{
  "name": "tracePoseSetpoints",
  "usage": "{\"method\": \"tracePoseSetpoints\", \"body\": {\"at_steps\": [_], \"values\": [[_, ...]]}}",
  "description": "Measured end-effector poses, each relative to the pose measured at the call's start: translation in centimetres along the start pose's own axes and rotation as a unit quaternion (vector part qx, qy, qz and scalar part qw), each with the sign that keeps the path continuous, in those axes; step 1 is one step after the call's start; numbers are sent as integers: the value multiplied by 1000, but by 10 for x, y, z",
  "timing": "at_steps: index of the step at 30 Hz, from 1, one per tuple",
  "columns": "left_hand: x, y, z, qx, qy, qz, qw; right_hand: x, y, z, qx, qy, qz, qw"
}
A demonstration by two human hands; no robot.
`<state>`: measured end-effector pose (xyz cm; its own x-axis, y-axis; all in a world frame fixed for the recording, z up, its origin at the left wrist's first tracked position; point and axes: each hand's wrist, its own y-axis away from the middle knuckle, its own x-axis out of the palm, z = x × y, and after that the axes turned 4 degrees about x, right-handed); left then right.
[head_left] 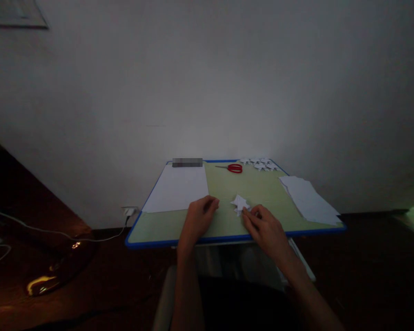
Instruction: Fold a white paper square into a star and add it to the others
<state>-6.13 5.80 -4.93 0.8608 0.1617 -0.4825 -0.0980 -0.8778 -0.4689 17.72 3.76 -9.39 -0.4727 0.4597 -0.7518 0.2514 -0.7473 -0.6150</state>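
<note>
A small folded white paper piece (239, 203) with pointed edges lies on the green table top near its front middle. The fingers of my right hand (264, 227) are pinched at its lower right corner. To the left of the piece, my left hand (202, 216) is raised a little over the table, its fingers curled with the thumb and index tips close together. Whether anything small is between those fingertips is hidden. The left hand is apart from the folded piece.
White sheets (179, 186) cover the table's left part, a dark bar (187, 162) at their back edge. Red-handled scissors (234, 168) lie at the back. Several folded pieces (261, 167) sit back right, and cut paper (308, 200) overlaps the right edge. The table (148, 230) has a blue rim.
</note>
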Motion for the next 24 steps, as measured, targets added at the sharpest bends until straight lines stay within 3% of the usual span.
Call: {"method": "tracePoseSetpoints", "body": {"at_steps": [8,19,24], "values": [[1,1,2,0,-6,5,1000,-1,10,7,-1,14,13,1000],[0,1,2,-6,-2,16,1000,-2,9,6,30,-47,-12,998],[0,1,4,-10,-8,24,1000,-15,-15,-6,42,-40,60,996]]}}
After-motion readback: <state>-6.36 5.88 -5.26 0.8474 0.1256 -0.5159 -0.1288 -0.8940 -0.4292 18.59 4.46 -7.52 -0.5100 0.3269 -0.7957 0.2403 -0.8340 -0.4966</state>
